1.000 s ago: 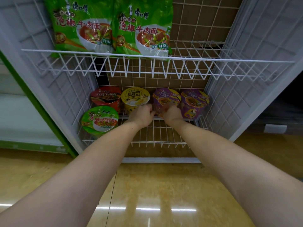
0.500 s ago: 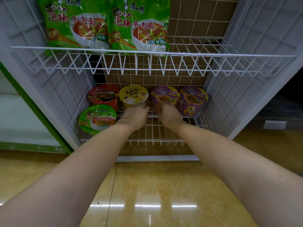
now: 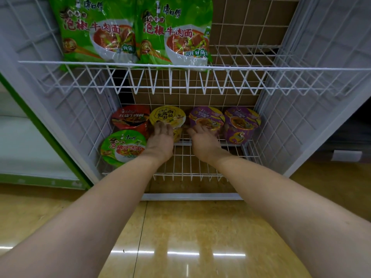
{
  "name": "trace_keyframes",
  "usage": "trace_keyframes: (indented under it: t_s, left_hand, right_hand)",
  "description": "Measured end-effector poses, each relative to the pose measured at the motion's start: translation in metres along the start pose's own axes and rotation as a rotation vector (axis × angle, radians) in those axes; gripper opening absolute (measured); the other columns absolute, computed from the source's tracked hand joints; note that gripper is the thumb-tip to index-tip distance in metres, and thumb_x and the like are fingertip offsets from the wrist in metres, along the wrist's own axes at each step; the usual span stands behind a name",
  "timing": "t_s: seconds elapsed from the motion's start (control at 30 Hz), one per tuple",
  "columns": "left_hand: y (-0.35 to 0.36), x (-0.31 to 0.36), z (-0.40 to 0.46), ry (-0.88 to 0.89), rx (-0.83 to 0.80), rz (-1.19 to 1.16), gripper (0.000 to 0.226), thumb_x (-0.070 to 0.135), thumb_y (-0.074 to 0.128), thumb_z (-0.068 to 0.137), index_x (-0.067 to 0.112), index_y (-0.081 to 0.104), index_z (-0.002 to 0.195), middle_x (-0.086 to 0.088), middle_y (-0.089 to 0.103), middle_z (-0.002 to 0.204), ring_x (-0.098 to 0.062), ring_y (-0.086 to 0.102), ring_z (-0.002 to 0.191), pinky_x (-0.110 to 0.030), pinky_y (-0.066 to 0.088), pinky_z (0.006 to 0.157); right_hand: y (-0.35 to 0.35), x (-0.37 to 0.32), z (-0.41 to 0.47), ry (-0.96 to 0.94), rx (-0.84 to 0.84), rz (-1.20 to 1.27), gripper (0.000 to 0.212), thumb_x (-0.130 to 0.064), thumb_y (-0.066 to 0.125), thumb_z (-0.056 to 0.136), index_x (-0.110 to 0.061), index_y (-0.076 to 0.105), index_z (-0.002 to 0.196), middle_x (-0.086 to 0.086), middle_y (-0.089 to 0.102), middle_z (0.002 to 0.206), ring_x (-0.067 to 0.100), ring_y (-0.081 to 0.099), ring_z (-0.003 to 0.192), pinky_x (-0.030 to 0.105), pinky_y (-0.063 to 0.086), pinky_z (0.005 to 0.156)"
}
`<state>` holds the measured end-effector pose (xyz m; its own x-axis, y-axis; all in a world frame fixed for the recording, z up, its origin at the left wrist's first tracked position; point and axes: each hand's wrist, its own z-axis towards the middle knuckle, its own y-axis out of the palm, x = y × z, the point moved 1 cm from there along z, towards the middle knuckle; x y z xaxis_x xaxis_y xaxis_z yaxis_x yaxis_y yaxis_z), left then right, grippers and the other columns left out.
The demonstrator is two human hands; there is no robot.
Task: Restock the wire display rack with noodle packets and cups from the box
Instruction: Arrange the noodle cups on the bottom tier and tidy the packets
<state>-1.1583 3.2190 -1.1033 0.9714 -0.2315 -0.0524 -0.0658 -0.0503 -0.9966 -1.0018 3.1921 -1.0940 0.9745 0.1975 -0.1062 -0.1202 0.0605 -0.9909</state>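
Head view is directed down at the lower shelf (image 3: 200,174) of a white wire display rack (image 3: 291,125), into which both bare arms are extended. The left hand (image 3: 160,140) is laid with its fingers straight and relaxed against the near side of the yellow cup (image 3: 167,117); nothing is gripped by it. The right hand (image 3: 204,141) is spread flat, its fingertips placed on the near edge of the left purple cup (image 3: 206,117), with no fingers curled round it. A second purple cup (image 3: 242,123) is set just to the right, near the rack's right wall. A red cup (image 3: 130,119) is seen at the far left of the row, touching the yellow cup, and a green cup (image 3: 123,147) is positioned in front of it, nearer and beside the left wrist. On the upper shelf (image 3: 180,66), two green noodle packets (image 3: 96,31) (image 3: 174,33) are stood upright side by side behind the front rail, on the left half. A glossy tan floor (image 3: 180,237) is visible below the rack.
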Motion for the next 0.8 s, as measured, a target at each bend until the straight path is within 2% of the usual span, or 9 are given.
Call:
trace_keyframes:
  t_s: [0.13, 0.27, 0.33, 0.43, 0.53, 0.63, 0.7, 0.8]
  left_hand:
    - [-0.003, -0.007, 0.001, 0.067, 0.007, -0.139, 0.093, 0.01, 0.069, 0.087, 0.013, 0.011, 0.16, -0.011, 0.008, 0.166, -0.03, 0.003, 0.154, -0.049, 0.03, 0.12]
    - [0.0, -0.025, 0.004, 0.128, -0.077, -0.193, 0.099, 0.004, 0.064, 0.088, 0.026, 0.002, 0.161, 0.003, -0.006, 0.169, -0.02, -0.006, 0.155, -0.047, 0.019, 0.125]
    - [-0.001, -0.036, 0.005, 0.164, -0.042, -0.208, 0.091, 0.005, 0.061, 0.09, 0.028, 0.01, 0.161, 0.004, 0.002, 0.169, -0.019, 0.002, 0.155, -0.047, 0.021, 0.124]
    - [-0.007, -0.047, 0.0, 0.164, 0.122, -0.126, 0.073, 0.011, 0.06, 0.091, 0.023, 0.029, 0.156, -0.003, 0.026, 0.163, -0.025, 0.022, 0.15, -0.048, 0.025, 0.121]
    - [-0.01, -0.055, -0.001, -0.022, 0.184, 0.03, 0.064, 0.023, 0.054, 0.093, 0.017, 0.033, 0.153, -0.012, 0.038, 0.155, -0.032, 0.03, 0.143, -0.05, 0.02, 0.121]
    - [-0.004, -0.062, -0.001, -0.194, 0.011, 0.026, 0.069, 0.028, 0.046, 0.098, 0.017, 0.015, 0.159, -0.018, 0.016, 0.164, -0.037, 0.014, 0.151, -0.056, 0.011, 0.123]
    - [0.002, -0.061, -0.002, -0.172, -0.086, 0.004, 0.073, 0.027, 0.048, 0.1, 0.022, 0.009, 0.161, -0.016, -0.004, 0.167, -0.036, -0.002, 0.154, -0.054, 0.005, 0.124]
    - [0.004, -0.061, -0.002, -0.117, -0.107, -0.011, 0.074, 0.026, 0.052, 0.099, 0.024, 0.011, 0.161, -0.014, -0.013, 0.167, -0.033, -0.012, 0.154, -0.052, 0.0, 0.125]
  right_hand:
    - [0.005, -0.005, 0.005, -0.026, -0.066, 0.078, 0.077, 0.004, 0.063, 0.085, -0.015, 0.034, 0.153, 0.009, 0.032, 0.158, 0.029, 0.032, 0.145, 0.046, 0.037, 0.115]
    - [0.003, -0.011, 0.009, -0.014, -0.096, 0.12, 0.086, 0.003, 0.061, 0.086, -0.018, 0.021, 0.159, 0.006, 0.022, 0.165, 0.029, 0.03, 0.146, 0.045, 0.037, 0.116]
    - [0.003, -0.014, 0.01, -0.024, -0.107, 0.131, 0.087, 0.004, 0.061, 0.086, -0.018, 0.02, 0.16, 0.007, 0.021, 0.165, 0.03, 0.031, 0.146, 0.044, 0.037, 0.116]
    - [0.006, -0.02, 0.011, -0.031, -0.102, 0.145, 0.089, 0.003, 0.063, 0.084, -0.024, 0.022, 0.158, 0.009, 0.027, 0.16, 0.031, 0.036, 0.142, 0.048, 0.044, 0.11]
    - [0.006, -0.025, 0.012, -0.047, -0.045, 0.12, 0.084, 0.002, 0.064, 0.085, -0.024, 0.026, 0.156, 0.01, 0.031, 0.155, 0.031, 0.037, 0.139, 0.047, 0.047, 0.106]
    - [0.005, -0.031, 0.014, -0.081, -0.057, 0.09, 0.086, 0.002, 0.062, 0.085, -0.021, 0.023, 0.158, 0.008, 0.024, 0.161, 0.031, 0.026, 0.147, 0.049, 0.037, 0.115]
    - [0.006, -0.033, 0.015, -0.099, -0.124, 0.082, 0.088, 0.0, 0.062, 0.087, -0.02, 0.017, 0.16, 0.006, 0.014, 0.167, 0.029, 0.013, 0.153, 0.05, 0.026, 0.121]
    - [0.009, -0.035, 0.018, -0.088, -0.189, 0.087, 0.092, -0.002, 0.062, 0.089, -0.022, 0.009, 0.161, 0.003, 0.002, 0.169, 0.025, 0.003, 0.156, 0.053, 0.022, 0.123]
